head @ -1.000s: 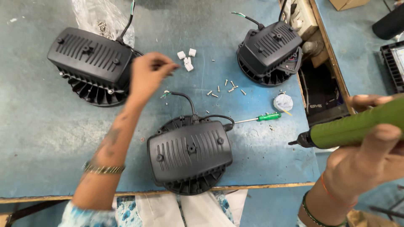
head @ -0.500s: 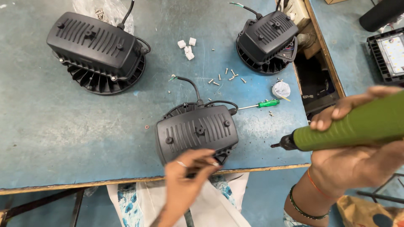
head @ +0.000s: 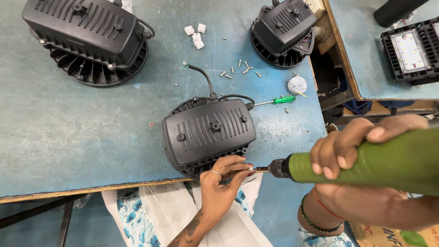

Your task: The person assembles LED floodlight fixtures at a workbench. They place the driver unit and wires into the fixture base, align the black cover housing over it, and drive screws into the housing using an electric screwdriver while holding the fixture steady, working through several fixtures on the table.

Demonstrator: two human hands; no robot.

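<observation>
A black round finned lamp housing [head: 208, 132] lies near the front edge of the blue table [head: 82, 137]. My left hand [head: 224, 178] rests at its near rim, fingertips pinched around the metal bit of a green electric screwdriver [head: 366, 162]; a small screw may be between the fingers, I cannot tell. My right hand [head: 361, 155] grips the screwdriver's green body, holding it level, with the bit pointing left at the housing's lower right edge.
Two more black housings lie at the back left [head: 87, 39] and back middle [head: 283, 29]. Loose screws [head: 238, 71], white connector blocks [head: 195, 35], a green-handled hand screwdriver [head: 276, 100] and a white cap [head: 297, 84] lie between them. A square LED panel [head: 409, 50] sits on another table to the right.
My left hand came back from the loose screws to the near rim of the middle housing. The green screwdriver swung in from the right until its bit met my left fingertips.
</observation>
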